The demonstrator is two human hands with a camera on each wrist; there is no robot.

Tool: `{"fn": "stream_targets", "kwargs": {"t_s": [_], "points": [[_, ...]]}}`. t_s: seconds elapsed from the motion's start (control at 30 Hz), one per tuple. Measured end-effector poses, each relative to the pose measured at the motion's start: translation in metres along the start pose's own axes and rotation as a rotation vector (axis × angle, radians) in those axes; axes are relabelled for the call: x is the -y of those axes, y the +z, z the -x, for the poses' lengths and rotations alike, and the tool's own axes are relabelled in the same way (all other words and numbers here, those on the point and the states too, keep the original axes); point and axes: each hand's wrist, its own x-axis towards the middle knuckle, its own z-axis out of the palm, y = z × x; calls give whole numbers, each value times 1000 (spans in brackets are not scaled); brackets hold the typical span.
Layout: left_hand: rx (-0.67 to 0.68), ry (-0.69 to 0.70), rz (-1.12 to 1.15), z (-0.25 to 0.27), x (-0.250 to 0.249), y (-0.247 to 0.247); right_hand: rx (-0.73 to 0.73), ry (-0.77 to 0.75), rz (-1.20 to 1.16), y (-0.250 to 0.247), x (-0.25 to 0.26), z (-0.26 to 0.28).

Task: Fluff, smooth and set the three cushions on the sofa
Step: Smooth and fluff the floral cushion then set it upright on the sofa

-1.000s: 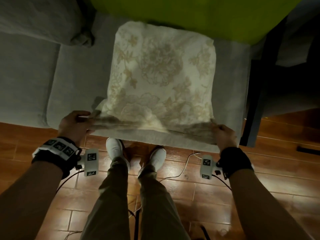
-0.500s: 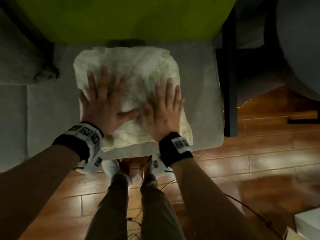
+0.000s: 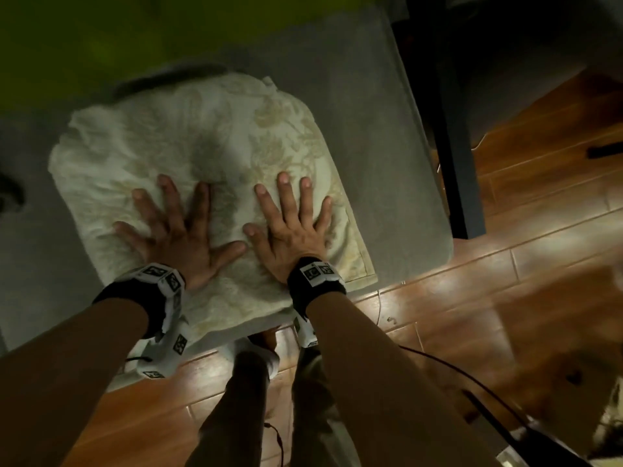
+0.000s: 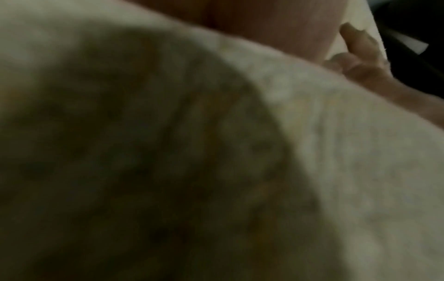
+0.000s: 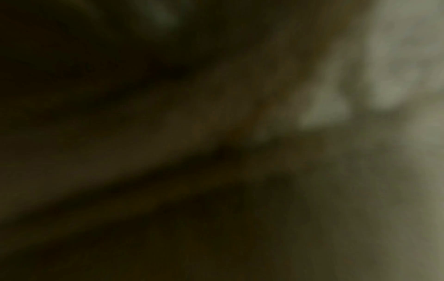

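Observation:
A cream cushion [image 3: 215, 143] with a faint floral pattern lies flat on the grey sofa seat [image 3: 371, 136], its near edge at the seat's front. Both my hands lie flat on its near half with fingers spread. My left hand [image 3: 175, 227] presses left of centre, and my right hand [image 3: 290, 224] presses beside it, thumbs almost meeting. The left wrist view is filled by blurred cream cushion fabric [image 4: 336, 171], with the fingers [image 4: 358, 60] of my right hand at the upper right. The right wrist view is dark and blurred. No other cushion is in view.
A lime-green backrest [image 3: 101, 45] runs along the top. A dark frame post [image 3: 448, 129] stands at the seat's right end. Wooden floor [image 3: 505, 281] lies in front, with my legs [image 3: 242, 409], a white shoe [image 3: 256, 355] and a black cable [image 3: 472, 382] on it.
One second ago both hands gripped the cushion's near edge. They then went flat on its top, and since half a second ago they have slid back toward the near edge.

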Motion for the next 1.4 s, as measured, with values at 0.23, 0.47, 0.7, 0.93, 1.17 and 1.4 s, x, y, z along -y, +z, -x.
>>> {"fn": "stream_targets", "kwargs": {"t_s": [0.23, 0.47, 0.7, 0.93, 1.17, 1.4], "points": [[54, -89, -64, 2, -16, -6, 1, -96, 96, -1, -39, 31], [69, -71, -66, 7, -16, -11, 249, -47, 153, -13, -87, 64], [38, -31, -31, 11, -9, -12, 333, 104, 343, -50, -98, 98], [-67, 49, 52, 25, 4, -4, 125, -283, 75, -102, 13, 47], [-244, 209, 117, 73, 49, 39, 499, -108, 377, -68, 6, 15], [-170, -117, 559, 94, 74, 82, 540, -92, 411, -82, 33, 20]]}}
